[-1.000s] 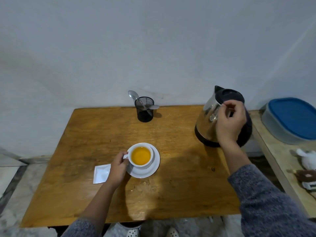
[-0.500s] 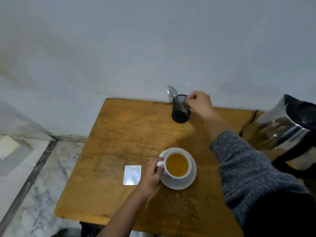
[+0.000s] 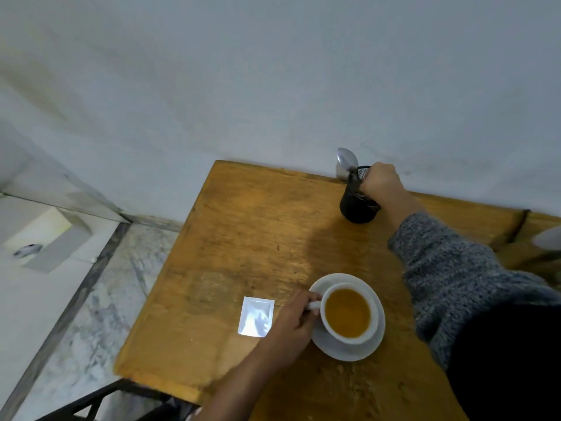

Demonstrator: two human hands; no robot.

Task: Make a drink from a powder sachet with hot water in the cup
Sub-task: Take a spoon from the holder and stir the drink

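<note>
Reaching further since half a second ago, the right hand [image 3: 381,183] now curls over the black mesh holder [image 3: 358,202] at the tabletop's [image 3: 243,238] far edge, beside a spoon [image 3: 346,161]; whether its grip holds anything cannot be told. Left hand [image 3: 291,323] pinches the handle of the full cup [image 3: 347,314] on its saucer [image 3: 376,335] near the front edge, empty sachet [image 3: 256,316] just beside.

A white cup [image 3: 349,312] of orange-brown liquid stands on a white saucer [image 3: 375,338] on the wooden table [image 3: 243,238]. The left hand [image 3: 291,325], at the cup's nine o'clock, pinches its handle. A silvery sachet [image 3: 256,316] lies flat just beyond that hand, further toward nine o'clock. At the cup's twelve o'clock, the right hand [image 3: 381,183] rests curled over a black mesh holder [image 3: 356,205] with a spoon [image 3: 346,162] sticking out.
</note>
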